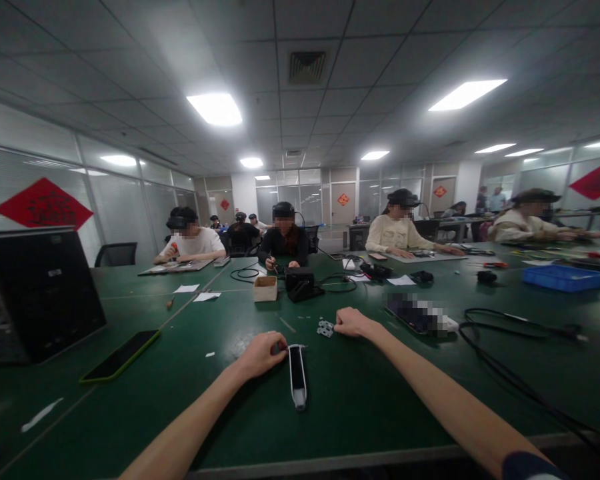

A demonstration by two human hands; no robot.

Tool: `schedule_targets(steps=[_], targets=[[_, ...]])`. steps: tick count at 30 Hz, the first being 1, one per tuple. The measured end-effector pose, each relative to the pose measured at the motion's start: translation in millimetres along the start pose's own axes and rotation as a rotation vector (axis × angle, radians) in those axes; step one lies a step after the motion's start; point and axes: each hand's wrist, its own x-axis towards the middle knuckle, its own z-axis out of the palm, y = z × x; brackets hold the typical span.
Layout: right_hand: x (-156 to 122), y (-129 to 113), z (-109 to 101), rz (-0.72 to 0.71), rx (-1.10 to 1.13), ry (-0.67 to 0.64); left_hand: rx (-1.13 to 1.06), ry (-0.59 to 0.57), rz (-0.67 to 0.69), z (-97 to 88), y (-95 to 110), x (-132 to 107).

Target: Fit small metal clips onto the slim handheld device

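Note:
My left hand (264,353) rests on the green table with its fingers curled, touching the upper left edge of a long, narrow, pale casing (293,383) with a dark hollow inside. Whatever those fingertips may pinch is hidden. Further forward, my right hand (353,323) is closed beside a small cluster of silvery metal pieces (325,327). Its fingertips are turned down near the pieces, and I cannot see whether something is between them.
A green-edged phone (121,355) and a black computer case (45,293) stand to the left. Ahead are a small open box (265,289) and a black device (300,283). Black cables (510,360) and a blue tray (564,277) lie right. Several people sit across the table.

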Motion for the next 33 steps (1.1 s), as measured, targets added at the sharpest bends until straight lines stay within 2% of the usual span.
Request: schedule_targets(steps=[6,12,20,28,33], targets=[[-3,-3,0,-0.102,-0.026,0.155,0.005,0.004,0.011,2.3,-3,0],[-12,-21,0,-0.237,0.009,0.288,0.001,-0.005,0.009,1.7,-2,-1],[-30,-46,9,-0.391,0.148,0.253,0.010,-0.006,0.020,2.1,-4,0],[-42,-59,14,-0.437,0.241,0.185,-0.004,0.005,0.028,3.2,-4,1],[-48,-71,14,-0.467,0.262,0.203,0.004,0.012,0.026,5.2,-7,1]])
